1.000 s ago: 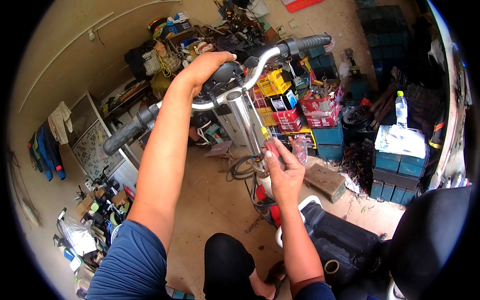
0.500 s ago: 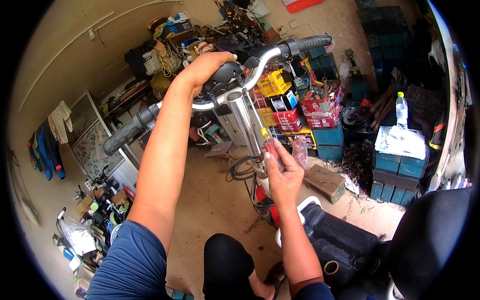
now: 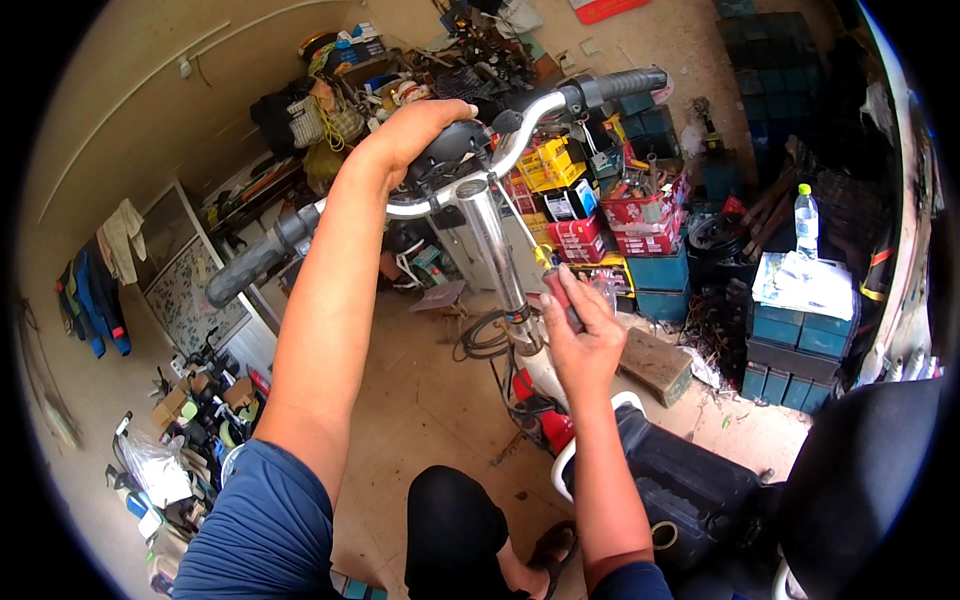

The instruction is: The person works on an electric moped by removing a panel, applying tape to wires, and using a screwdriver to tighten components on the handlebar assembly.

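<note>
A silver handlebar (image 3: 528, 128) with black grips stands in front of me on a chrome steering tube (image 3: 492, 245). My left hand (image 3: 420, 135) is wrapped over the top of a rounded black headlight-like housing (image 3: 452, 150) at the handlebar's middle; its fingertips are partly hidden behind it. My right hand (image 3: 585, 338) is closed round the red-and-yellow handle of a screwdriver (image 3: 546, 258), to the right of the tube. The screwdriver's thin shaft slants up and left to the housing's underside. Whether its tip sits in a screw is too small to tell.
Below the handlebar is a white-framed vehicle with a black footboard (image 3: 690, 475). A wooden block (image 3: 655, 368) lies beyond it. Red tool crates (image 3: 640, 225) stand behind. At right, a water bottle (image 3: 806, 222) rests on stacked batteries (image 3: 795, 355). Black cables (image 3: 478, 340) hang beside the tube.
My right hand and the screwdriver handle have swung a little to the right, away from the tube. My left hand stays on the housing.
</note>
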The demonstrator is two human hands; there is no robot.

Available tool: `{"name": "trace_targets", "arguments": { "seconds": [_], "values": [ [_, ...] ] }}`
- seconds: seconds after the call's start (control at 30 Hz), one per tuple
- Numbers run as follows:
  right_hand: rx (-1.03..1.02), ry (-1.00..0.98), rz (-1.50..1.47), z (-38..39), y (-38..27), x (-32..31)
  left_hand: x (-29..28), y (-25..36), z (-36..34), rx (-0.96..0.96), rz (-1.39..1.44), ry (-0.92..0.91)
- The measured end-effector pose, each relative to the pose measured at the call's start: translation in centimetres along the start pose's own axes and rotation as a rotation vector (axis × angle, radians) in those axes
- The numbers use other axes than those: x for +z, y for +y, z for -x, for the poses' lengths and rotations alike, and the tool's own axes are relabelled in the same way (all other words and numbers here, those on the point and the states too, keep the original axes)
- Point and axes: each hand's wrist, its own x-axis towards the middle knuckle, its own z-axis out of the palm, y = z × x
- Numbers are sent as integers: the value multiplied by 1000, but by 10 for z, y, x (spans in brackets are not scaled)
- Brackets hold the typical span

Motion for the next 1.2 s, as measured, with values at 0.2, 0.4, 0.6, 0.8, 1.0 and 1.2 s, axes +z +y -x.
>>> {"name": "trace_targets", "arguments": {
  "seconds": [0.2,0.4,0.6,0.8,1.0,1.2],
  "values": [
    [896,-249,-904,-26,5,-25,-2,-6,-5,12,-8,3],
    [575,-112,-589,-17,2,-12,1,-4,-9,41,4,-12],
    [1001,-259,-1110,-15,2,-19,-7,-23,-10,408,-72,181],
    [535,-118,-459,-18,6,-15,59,-18,85,1107,-539,760],
    [1100,-262,-1240,-14,2,-19,132,-108,162,369,139,372],
    [450,-70,-363,-13,-1,-13,159,-112,129,124,430,243]
  ]
}}
